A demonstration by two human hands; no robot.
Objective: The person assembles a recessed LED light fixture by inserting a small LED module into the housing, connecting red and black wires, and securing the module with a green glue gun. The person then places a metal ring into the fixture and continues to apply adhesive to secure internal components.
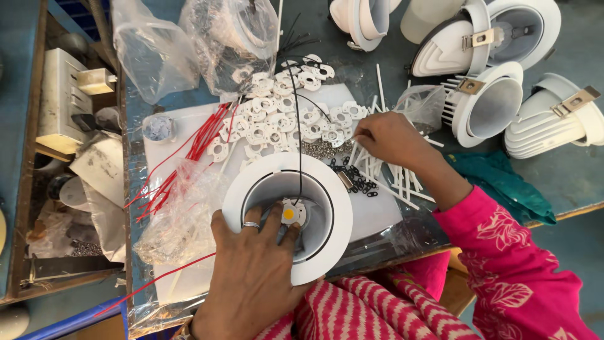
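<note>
My left hand grips the near rim of a round white lamp housing, fingers reaching inside toward a small white part with a yellow disc at its bottom. A black wire runs from inside the housing up across the table. My right hand reaches to a pile of white plastic ring parts and small metal screws, fingertips pinched at the pile's right edge; what it pinches is too small to tell.
Red wires lie left of the housing. Clear plastic bags sit at the back left and one near the left. White sticks and black clips lie right. Several white lamp housings stand at back right. A teal cloth lies near them.
</note>
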